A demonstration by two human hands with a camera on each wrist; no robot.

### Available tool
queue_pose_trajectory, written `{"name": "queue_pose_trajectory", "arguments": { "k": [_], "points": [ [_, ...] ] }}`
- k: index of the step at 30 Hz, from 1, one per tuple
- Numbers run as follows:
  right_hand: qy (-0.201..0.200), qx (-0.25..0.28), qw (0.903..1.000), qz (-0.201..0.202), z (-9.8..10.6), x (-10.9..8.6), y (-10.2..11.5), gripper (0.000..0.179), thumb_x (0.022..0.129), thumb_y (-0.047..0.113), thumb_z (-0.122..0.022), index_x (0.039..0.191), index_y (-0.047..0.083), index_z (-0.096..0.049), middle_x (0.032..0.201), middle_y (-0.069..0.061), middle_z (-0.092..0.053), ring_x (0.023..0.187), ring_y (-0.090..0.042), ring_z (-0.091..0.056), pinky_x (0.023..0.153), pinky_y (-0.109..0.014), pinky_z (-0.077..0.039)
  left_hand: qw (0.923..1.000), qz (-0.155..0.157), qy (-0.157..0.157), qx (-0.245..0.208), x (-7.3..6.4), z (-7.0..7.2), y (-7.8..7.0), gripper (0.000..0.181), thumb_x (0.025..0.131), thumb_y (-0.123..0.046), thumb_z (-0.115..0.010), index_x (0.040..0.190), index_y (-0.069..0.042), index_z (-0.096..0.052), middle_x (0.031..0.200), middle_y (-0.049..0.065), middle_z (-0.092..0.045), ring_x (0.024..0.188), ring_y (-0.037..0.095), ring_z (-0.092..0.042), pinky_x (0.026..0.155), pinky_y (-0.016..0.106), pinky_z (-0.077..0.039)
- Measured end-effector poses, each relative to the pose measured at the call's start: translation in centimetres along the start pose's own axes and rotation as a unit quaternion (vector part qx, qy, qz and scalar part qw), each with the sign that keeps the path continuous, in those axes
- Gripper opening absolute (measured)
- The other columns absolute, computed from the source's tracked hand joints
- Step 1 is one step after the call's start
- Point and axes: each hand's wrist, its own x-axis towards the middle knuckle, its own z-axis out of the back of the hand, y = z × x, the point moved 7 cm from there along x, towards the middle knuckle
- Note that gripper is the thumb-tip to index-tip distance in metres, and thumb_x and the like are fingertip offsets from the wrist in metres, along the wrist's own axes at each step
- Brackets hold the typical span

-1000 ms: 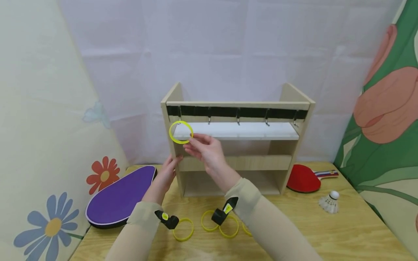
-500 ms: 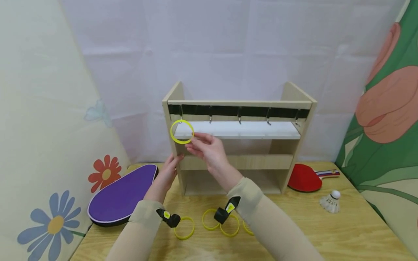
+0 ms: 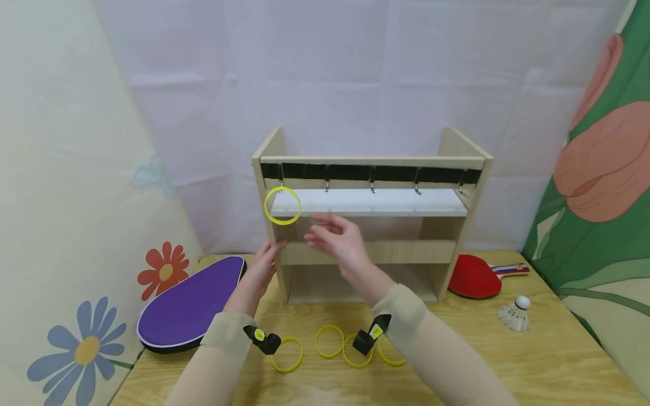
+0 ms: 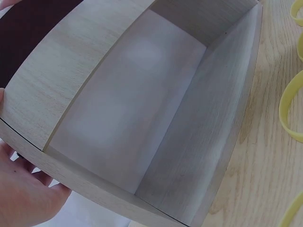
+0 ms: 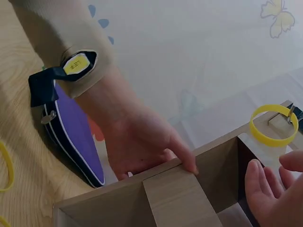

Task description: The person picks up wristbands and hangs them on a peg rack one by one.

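A yellow ring [image 3: 283, 223] hangs from the leftmost metal hook [image 3: 281, 176] on the wooden shelf unit [image 3: 411, 252]. Just right of and below it, my right hand [image 3: 341, 243] is apart from the ring, fingers loosely extended and holding nothing. My left hand [image 3: 258, 277] grips the unit's left side panel, the thumb over its front edge. In the left wrist view, fingers of the left hand [image 4: 28, 196] lie behind that panel. The right wrist view has the ring [image 5: 272, 141] on its hook, clear of the right fingertips.
Several yellow rings [image 3: 287, 371] lie on the wood-grain table [image 3: 457, 366] before the unit. A purple paddle case [image 3: 190, 307] lies left; a red table-tennis paddle [image 3: 473, 276] and a shuttlecock [image 3: 515, 314] are right. More hooks [image 3: 373, 179] line the black strip.
My right hand has let go of the yellow ring and drawn back right and down. The ring stays hanging at the leftmost hook. My left hand keeps its grip on the panel.
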Motion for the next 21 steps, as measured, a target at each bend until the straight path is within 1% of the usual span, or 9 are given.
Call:
{"name": "queue_pose_trajectory", "arguments": {
  "k": [4,6,11,15,18,20,21],
  "points": [
    [0.003,-0.019,0.9998,0.004,1.0,-0.4,-0.5,0.033,0.093,-0.002,-0.063,0.126,-0.003,-0.061,0.099,-0.013,-0.069,0.08,-0.014,-0.07,0.079,-0.031,-0.059,1.0,0.003,0.005,0.005,0.1,0.0,0.1,0.054,0.104,-0.024,-0.041,0.153,-0.008,-0.025,0.14,0.008,-0.041,0.133,0.023,-0.034,0.116,0.043,-0.023],
    [0.005,-0.026,0.9996,0.007,1.5,-0.6,-0.8,0.033,0.092,-0.003,-0.063,0.125,-0.005,-0.061,0.1,-0.014,-0.068,0.08,-0.014,-0.07,0.078,-0.031,-0.059,1.0,0.003,0.006,0.007,0.1,0.0,0.1,0.055,0.104,-0.024,-0.041,0.154,-0.008,-0.024,0.144,0.011,-0.038,0.135,0.025,-0.032,0.117,0.045,-0.02],
    [0.013,-0.048,0.9987,0.008,3.2,-1.3,-2.1,0.034,0.092,-0.005,-0.062,0.126,-0.008,-0.059,0.108,-0.023,-0.065,0.082,-0.015,-0.069,0.077,-0.03,-0.059,1.0,0.003,0.007,0.006,0.2,0.1,-0.1,0.056,0.104,-0.024,-0.041,0.155,-0.01,-0.023,0.148,0.012,-0.034,0.137,0.025,-0.029,0.118,0.045,-0.018],
    [0.013,-0.072,0.9973,0.002,4.7,-1.9,-3.3,0.034,0.093,-0.003,-0.061,0.127,-0.008,-0.058,0.106,-0.021,-0.064,0.085,-0.018,-0.069,0.078,-0.031,-0.059,1.0,0.004,0.008,-0.001,0.2,0.1,-0.1,0.056,0.104,-0.024,-0.04,0.155,-0.01,-0.022,0.151,0.015,-0.031,0.138,0.025,-0.028,0.119,0.044,-0.017],
    [0.003,-0.089,0.996,-0.007,5.9,-2.5,-4.2,0.034,0.094,-0.002,-0.061,0.127,-0.007,-0.059,0.104,-0.017,-0.065,0.087,-0.019,-0.069,0.079,-0.034,-0.059,0.9999,0.004,0.012,-0.001,0.1,0.0,-0.1,0.056,0.104,-0.024,-0.04,0.156,-0.011,-0.022,0.153,0.016,-0.028,0.14,0.026,-0.026,0.12,0.045,-0.016],
    [-0.001,-0.098,0.9951,-0.017,6.9,-2.8,-5.0,0.033,0.094,-0.002,-0.061,0.127,-0.007,-0.059,0.103,-0.013,-0.066,0.086,-0.017,-0.069,0.08,-0.035,-0.059,0.9999,0.004,0.012,0.0,0.1,-0.1,0.0,0.056,0.104,-0.024,-0.04,0.156,-0.011,-0.022,0.152,0.015,-0.029,0.139,0.025,-0.027,0.12,0.045,-0.015],
    [-0.003,-0.1,0.9947,-0.021,7.3,-2.9,-5.4,0.034,0.094,-0.001,-0.062,0.127,-0.007,-0.059,0.102,-0.011,-0.066,0.086,-0.017,-0.069,0.08,-0.034,-0.059,0.9999,0.004,0.011,0.0,0.1,-0.1,0.0,0.055,0.104,-0.024,-0.04,0.155,-0.011,-0.022,0.149,0.013,-0.032,0.137,0.023,-0.029,0.12,0.045,-0.015]
  ]
}}
